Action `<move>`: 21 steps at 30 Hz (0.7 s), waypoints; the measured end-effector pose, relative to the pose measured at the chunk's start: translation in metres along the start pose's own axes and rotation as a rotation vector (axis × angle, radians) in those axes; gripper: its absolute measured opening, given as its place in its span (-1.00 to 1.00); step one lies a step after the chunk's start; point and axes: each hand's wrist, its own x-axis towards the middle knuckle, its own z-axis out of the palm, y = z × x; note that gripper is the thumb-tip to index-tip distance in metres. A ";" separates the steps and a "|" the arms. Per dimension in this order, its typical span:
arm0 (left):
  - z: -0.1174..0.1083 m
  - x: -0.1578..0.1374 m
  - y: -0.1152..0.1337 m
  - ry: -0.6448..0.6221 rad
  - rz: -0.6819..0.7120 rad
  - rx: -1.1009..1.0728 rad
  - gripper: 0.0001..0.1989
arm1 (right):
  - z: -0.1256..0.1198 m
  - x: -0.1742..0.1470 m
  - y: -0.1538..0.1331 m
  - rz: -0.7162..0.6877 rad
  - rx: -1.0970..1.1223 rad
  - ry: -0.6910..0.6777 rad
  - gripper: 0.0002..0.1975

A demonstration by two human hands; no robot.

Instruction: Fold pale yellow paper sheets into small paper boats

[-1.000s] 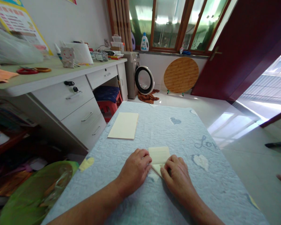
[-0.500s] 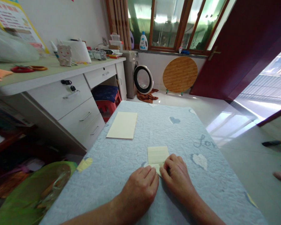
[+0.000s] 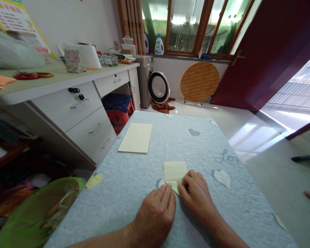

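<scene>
A small pale yellow, faintly lined sheet of paper (image 3: 175,170) lies on the cloth-covered table in front of me, with a crease across it and its near part folded at an angle. My left hand (image 3: 156,212) is closed, its fingertips pressed together at the near left edge of the paper. On the other side, my right hand (image 3: 196,191) has its fingers curled and grips the near right edge. Both hands partly cover the folded part. Farther off to the left lies a cream pad of paper (image 3: 136,137), which neither hand touches.
A light blue quilted cloth (image 3: 186,144) covers the table. To the left stand a green bin (image 3: 41,213) and a white desk (image 3: 64,100) bearing scissors (image 3: 26,75). A red stool (image 3: 119,115), a washing machine with an open door (image 3: 158,87) and a round wooden tabletop (image 3: 199,82) are beyond.
My left hand's fingertips have shifted slightly down and away from the crease. The right hand stays on the paper almost unmoved, and the view has shifted a little.
</scene>
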 end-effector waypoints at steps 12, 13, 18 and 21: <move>0.001 0.000 0.001 -0.073 -0.024 0.020 -0.71 | -0.001 0.001 0.000 -0.004 -0.001 -0.010 -0.77; 0.002 -0.001 0.001 -0.073 -0.023 0.023 -0.71 | -0.001 0.001 0.000 -0.003 -0.001 -0.012 -0.77; 0.004 -0.001 0.001 -0.036 -0.020 0.032 -0.71 | 0.000 0.001 0.000 -0.008 -0.015 -0.004 -0.77; 0.005 -0.001 0.000 -0.026 -0.021 0.033 -0.72 | 0.000 0.001 0.001 -0.012 -0.019 0.004 -0.77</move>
